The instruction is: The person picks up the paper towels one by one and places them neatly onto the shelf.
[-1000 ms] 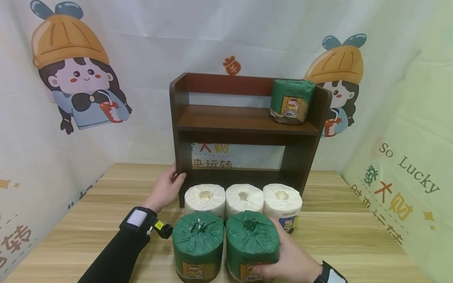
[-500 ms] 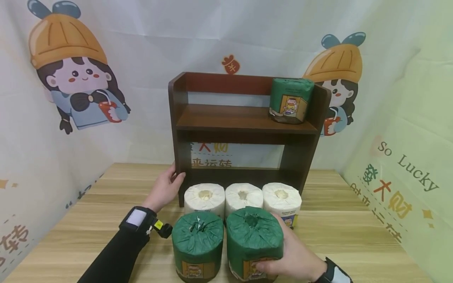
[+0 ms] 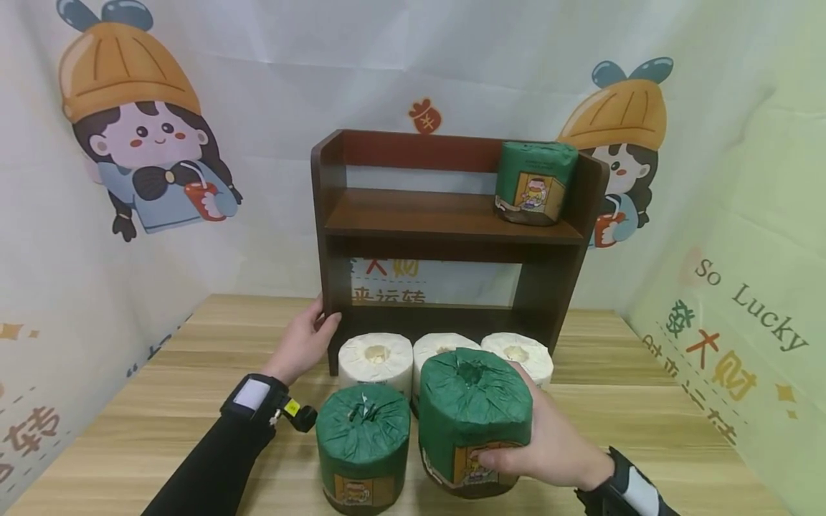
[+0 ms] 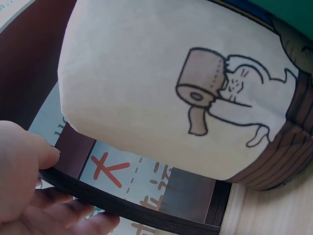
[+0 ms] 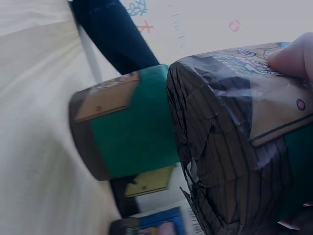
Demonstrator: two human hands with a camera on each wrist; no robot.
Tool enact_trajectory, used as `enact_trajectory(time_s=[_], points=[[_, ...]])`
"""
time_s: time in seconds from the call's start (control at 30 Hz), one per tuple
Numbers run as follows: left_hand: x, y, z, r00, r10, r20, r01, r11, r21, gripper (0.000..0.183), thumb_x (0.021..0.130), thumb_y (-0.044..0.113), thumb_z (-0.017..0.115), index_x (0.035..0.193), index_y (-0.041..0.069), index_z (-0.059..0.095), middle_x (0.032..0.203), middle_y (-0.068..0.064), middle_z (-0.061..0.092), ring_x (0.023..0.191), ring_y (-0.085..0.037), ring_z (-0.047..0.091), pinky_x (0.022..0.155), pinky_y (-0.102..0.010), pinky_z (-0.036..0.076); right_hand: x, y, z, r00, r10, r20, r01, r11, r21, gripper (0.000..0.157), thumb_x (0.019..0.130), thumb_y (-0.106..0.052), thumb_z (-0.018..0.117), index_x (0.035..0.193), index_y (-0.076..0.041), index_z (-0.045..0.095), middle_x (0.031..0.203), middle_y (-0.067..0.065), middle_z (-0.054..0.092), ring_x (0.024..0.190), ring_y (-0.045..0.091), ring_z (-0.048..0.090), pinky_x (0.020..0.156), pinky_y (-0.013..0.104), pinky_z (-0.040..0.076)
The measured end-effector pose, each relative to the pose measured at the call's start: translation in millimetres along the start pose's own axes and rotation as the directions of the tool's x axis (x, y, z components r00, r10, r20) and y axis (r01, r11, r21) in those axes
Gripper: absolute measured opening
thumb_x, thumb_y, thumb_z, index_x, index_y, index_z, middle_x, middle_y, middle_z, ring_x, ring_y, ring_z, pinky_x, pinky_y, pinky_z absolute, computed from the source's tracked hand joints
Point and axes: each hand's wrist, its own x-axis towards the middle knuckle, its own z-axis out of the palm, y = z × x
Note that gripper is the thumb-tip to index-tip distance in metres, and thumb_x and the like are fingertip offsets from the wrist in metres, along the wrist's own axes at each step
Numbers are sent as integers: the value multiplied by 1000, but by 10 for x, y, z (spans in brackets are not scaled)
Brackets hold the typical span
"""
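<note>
My right hand [image 3: 556, 446] grips a green-wrapped toilet roll [image 3: 474, 408], its thumb on the printed label. The roll is off the table; its crumpled brown underside shows in the right wrist view. A second green toilet roll [image 3: 363, 444] stands on the table to its left. With thumb and fingers on either side, my left hand [image 3: 302, 345] holds the left side panel of a dark brown two-tier shelf [image 3: 445, 213]. On the upper tier, at the right end, sits another green toilet roll [image 3: 535, 184].
Three white toilet rolls stand in a row before the shelf: a left one [image 3: 376, 365], a middle one [image 3: 434, 344], partly hidden by the held roll, and a right one [image 3: 521, 352]. A printed cloth [image 3: 271, 179] hangs behind the wooden table [image 3: 645, 430].
The green roll in my right hand has risen from the table and moved slightly right, now covering part of the middle white roll. My left hand stays on the shelf panel.
</note>
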Motion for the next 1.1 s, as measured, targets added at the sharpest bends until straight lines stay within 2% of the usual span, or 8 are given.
enact_trajectory(time_s=[0.43,0.57,0.87,1.1], points=[[-6,13,3,1000,19,0,-19,1000,-8,48,107,21,48,153,17,35,150,-16,37,127,-35,42,98,-53,46,358,-234,-324,997,-54,-57,46,990,-134,85,72,-15,82,143,-17,36,133,2,52,115,25,53,95,46,50],[-6,21,1,1000,27,1,-27,999,-17,48,107,20,48,153,17,34,150,-17,36,127,-36,41,98,-53,46,482,-302,-407,997,-42,-67,29,984,-175,84,73,-17,81,143,-20,34,132,-1,51,114,22,52,94,49,51],[-12,17,9,1000,10,7,-10,1000,5,49,107,23,48,154,19,34,151,-15,36,127,-34,42,97,-52,47,703,-350,-548,995,-38,-89,17,974,-225,79,76,-19,80,142,-16,35,129,-1,53,112,19,53,91,51,51],[-1,15,7,1000,12,-1,-12,1000,-13,47,107,18,48,153,18,36,150,-16,37,127,-35,42,97,-54,46,914,-432,-682,992,-38,-124,3,962,-273,77,79,-19,80,143,-16,37,129,-2,53,115,15,51,96,54,47]])
